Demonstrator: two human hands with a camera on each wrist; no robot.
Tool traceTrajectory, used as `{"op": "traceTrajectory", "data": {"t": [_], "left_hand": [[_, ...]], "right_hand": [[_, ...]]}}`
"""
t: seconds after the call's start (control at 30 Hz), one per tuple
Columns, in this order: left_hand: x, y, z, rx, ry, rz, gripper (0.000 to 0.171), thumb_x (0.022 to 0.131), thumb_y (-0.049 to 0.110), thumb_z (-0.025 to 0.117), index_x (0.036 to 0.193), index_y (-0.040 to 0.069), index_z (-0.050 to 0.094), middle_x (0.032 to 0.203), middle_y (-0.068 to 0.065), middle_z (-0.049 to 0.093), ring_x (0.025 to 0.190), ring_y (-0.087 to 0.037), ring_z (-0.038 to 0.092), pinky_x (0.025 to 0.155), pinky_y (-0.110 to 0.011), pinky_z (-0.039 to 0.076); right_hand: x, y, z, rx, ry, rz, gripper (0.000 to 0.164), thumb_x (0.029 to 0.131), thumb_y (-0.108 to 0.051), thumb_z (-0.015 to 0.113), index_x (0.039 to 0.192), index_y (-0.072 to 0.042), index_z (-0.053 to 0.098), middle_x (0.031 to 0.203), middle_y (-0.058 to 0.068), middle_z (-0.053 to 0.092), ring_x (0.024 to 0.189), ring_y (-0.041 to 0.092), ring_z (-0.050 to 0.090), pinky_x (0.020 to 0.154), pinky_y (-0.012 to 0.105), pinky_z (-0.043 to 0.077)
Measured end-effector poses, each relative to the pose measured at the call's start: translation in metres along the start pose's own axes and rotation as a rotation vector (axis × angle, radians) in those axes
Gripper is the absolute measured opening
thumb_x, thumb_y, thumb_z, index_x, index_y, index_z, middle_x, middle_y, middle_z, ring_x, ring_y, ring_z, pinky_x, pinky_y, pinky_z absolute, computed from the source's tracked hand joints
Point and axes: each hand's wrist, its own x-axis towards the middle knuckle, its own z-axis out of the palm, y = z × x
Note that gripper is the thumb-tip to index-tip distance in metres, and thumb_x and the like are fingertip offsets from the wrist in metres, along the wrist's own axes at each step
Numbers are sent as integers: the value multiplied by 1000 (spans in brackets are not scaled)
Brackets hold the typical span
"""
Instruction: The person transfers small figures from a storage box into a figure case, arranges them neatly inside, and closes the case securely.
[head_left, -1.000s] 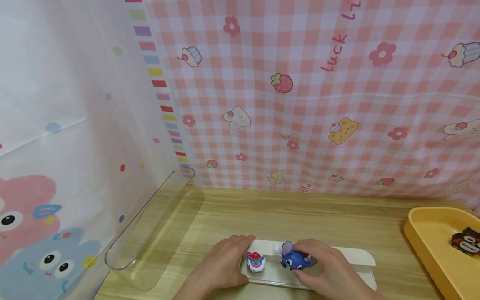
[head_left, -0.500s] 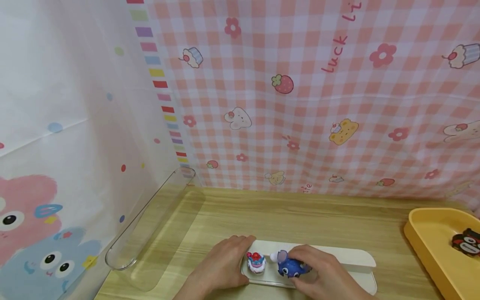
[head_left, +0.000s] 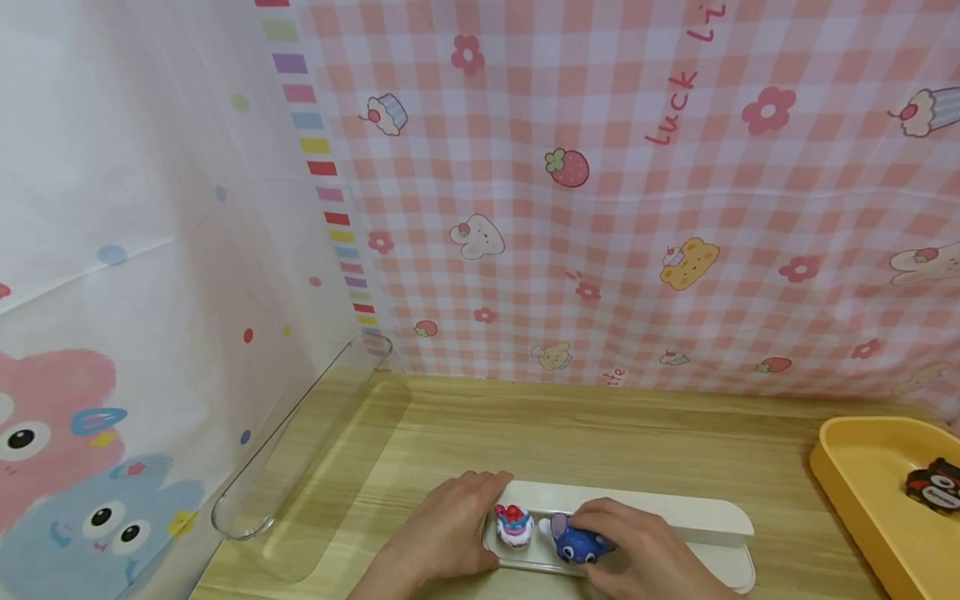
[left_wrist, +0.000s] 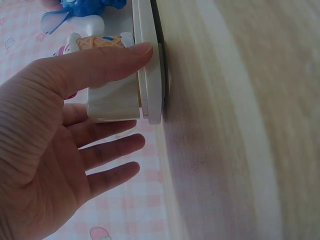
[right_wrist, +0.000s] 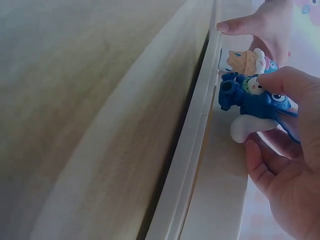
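A long white stepped display base (head_left: pixel 723 562) lies on the table at lower centre. My left hand (head_left: pixel 450 529) grips its left end, thumb over the front edge in the left wrist view and several fingers spread behind. On the lower step near that hand stands a small white figurine (head_left: pixel 513 529) with a red-and-blue top and a waffle-cone front (right_wrist: pixel 244 62). Just right of it, my right hand (head_left: pixel 645 546) pinches a blue big-eared figurine (head_left: pixel 576 546) between thumb and fingers, its feet close over the lower step. A white rounded piece (right_wrist: pixel 245 127) shows behind its back.
A clear plastic cover (head_left: pixel 262 527) lies on the left side of the wooden table (head_left: pixel 525 433). At the right edge sits a yellow tray (head_left: pixel 832 467) holding a black-and-red figure (head_left: pixel 936 486). A pink checked cloth (head_left: pixel 510 283) hangs behind.
My right hand has brought the blue figurine down and slightly left, closer to the lower step and the white figurine. The left hand has kept its grip on the base's end.
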Motion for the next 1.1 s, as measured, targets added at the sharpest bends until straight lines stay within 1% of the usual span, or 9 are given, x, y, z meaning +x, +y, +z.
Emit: {"op": "traceTrajectory", "data": {"t": [0.13,0.23,0.3,0.47,0.6,0.7,0.8,0.93,1.1], "left_hand": [[0,0,0,-1,0,-1,90,65,25,98,144,11,57,132,2,67,121,-14,61,107,-36,50],[0,0,1,-5,-1,-3,91,65,24,98,144,11,56,132,2,67,122,-15,60,108,-37,50],[0,0,1,-6,0,-4,91,65,24,97,145,11,56,133,1,67,122,-15,60,108,-37,49],[-1,0,1,-3,8,-2,92,64,24,98,145,10,56,132,1,67,122,-15,61,108,-37,50],[-1,0,1,3,9,0,92,64,25,98,145,10,56,131,1,67,120,-15,61,107,-37,50],[-1,0,0,6,5,-2,92,65,25,98,145,10,56,131,1,67,120,-15,61,107,-37,51],[0,0,-1,7,-4,-4,92,65,26,99,145,10,55,131,0,67,120,-16,61,107,-37,51],[0,0,-1,7,-9,-4,92,66,27,99,146,10,55,131,0,67,120,-16,61,105,-37,52],[-1,0,0,11,-6,0,92,66,27,99,146,10,55,134,-1,66,122,-16,61,107,-37,51]], "right_hand": [[0,2,1,-9,-28,5,38,89,-25,84,124,-16,72,122,-6,68,104,4,64,83,25,60],[0,2,2,-48,-21,-7,38,89,-26,84,123,-17,73,121,-6,69,102,3,64,81,25,60],[-1,2,3,-96,0,-29,37,88,-27,85,122,-17,74,119,-5,70,102,4,66,80,26,60],[-3,0,4,-223,85,-98,40,82,-27,89,119,-19,75,117,-7,72,103,8,69,79,29,62],[-2,0,5,-291,124,-138,41,79,-28,91,117,-19,76,115,-9,71,102,8,68,77,28,61],[-1,0,4,-336,154,-151,42,75,-28,94,113,-20,77,113,-11,69,100,7,66,75,27,60],[1,-1,4,-346,173,-162,43,72,-26,95,111,-20,78,112,-11,69,99,6,65,74,26,60],[1,-2,4,-338,167,-180,44,71,-23,95,111,-18,78,112,-10,68,98,6,63,74,23,58],[0,0,6,-361,174,-216,45,71,-23,96,111,-17,77,112,-9,68,97,6,63,74,21,56]]}}
